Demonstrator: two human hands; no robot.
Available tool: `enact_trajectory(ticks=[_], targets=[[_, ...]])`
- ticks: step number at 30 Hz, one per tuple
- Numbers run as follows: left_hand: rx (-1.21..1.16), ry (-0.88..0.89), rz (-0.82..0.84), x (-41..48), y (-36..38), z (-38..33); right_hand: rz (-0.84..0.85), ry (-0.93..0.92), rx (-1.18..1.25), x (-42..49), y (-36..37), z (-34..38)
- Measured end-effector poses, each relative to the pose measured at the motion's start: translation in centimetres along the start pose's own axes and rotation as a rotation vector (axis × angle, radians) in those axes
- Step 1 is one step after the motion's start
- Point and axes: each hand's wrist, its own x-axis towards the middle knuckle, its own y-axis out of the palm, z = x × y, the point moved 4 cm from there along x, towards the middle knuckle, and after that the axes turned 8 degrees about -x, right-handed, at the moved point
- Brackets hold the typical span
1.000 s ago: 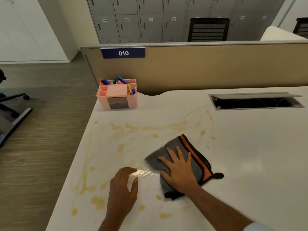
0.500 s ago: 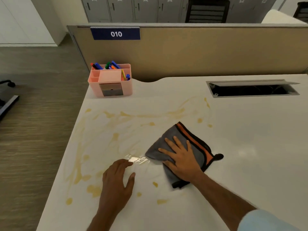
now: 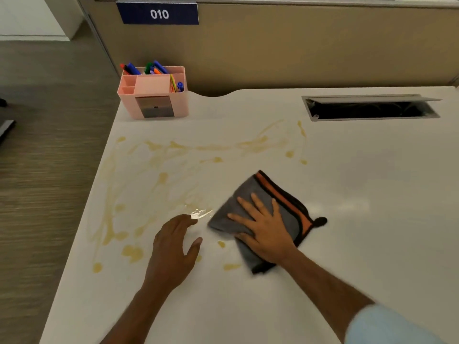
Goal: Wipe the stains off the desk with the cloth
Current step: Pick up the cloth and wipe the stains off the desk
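Right grip [image 3: 267, 234], fingers straight and spread, is pressed flat on the grey cloth [image 3: 258, 187] with orange-and-black edging, which is laid on the white bench [image 3: 360, 194] just right of the yellow stains [image 3: 131, 253]. Left grip [image 3: 173, 252], relaxed and grasping nothing, is placed just left of the cloth, apart from it; contact with the bench cannot be told. Pink organiser [image 3: 154, 95], set at the back left corner, is stocked with coloured pens [image 3: 156, 68] in its rear and right compartments.
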Motion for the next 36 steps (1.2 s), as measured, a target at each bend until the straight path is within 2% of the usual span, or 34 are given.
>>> enact_trajectory(ticks=[2, 4, 7, 9, 12, 14, 16, 19, 25, 27, 30, 32, 34, 36], targets=[[0.05, 0.021, 0.031, 0.3, 0.1, 0.2, -0.024, 0.002, 0.012, -3.5, 0.3, -1.7], [0.128, 0.05, 0.054, 0.3, 0.0, 0.6, -0.004, 0.11, -0.013, -4.7, 0.0, -4.5], [0.253, 0.053, 0.067, 0.0, -0.4, 1.5, 0.06, 0.345, -0.027, -1.8, -0.8, -6.7], [0.321, 0.037, 0.063, -0.3, -0.7, 2.0, 0.075, 0.438, -0.022, 1.0, -1.1, -5.9], [0.364, 0.023, 0.065, -1.3, -1.0, 2.4, 0.072, 0.331, -0.025, 2.1, -1.2, -2.3], [0.362, 0.014, 0.069, -3.1, -1.5, 3.0, 0.044, 0.161, -0.037, -0.7, -0.7, 0.2], [0.353, -0.004, 0.061, -5.2, -2.3, 4.2, 0.013, 0.071, -0.043, -4.6, -0.2, 0.8], [0.351, -0.045, 0.064, -8.1, -2.9, 5.7, 0.009, 0.1, -0.053, -7.7, -0.5, -1.8], [0.319, -0.074, 0.01, -9.5, -2.9, 6.1, 0.063, 0.423, -0.027, -1.5, -1.3, -2.2], [0.306, -0.059, 0.001, -9.6, -2.9, 6.1, 0.073, 0.377, -0.022, -0.2, -1.1, 0.5], [0.307, -0.043, -0.007, -10.1, -2.9, 6.2, 0.034, 0.093, -0.026, -3.1, -0.3, 5.5], [0.31, -0.07, -0.027, -10.5, -3.1, 6.6, 0.013, -0.048, -0.041, -6.7, 0.2, 5.3], [0.322, -0.102, -0.036, -11.3, -3.3, 7.1, 0.009, -0.072, -0.058, -9.3, 0.0, 2.2], [0.341, -0.131, -0.035, -12.0, -3.4, 7.3, 0.047, 0.07, -0.068, -9.3, -0.6, -1.8]])
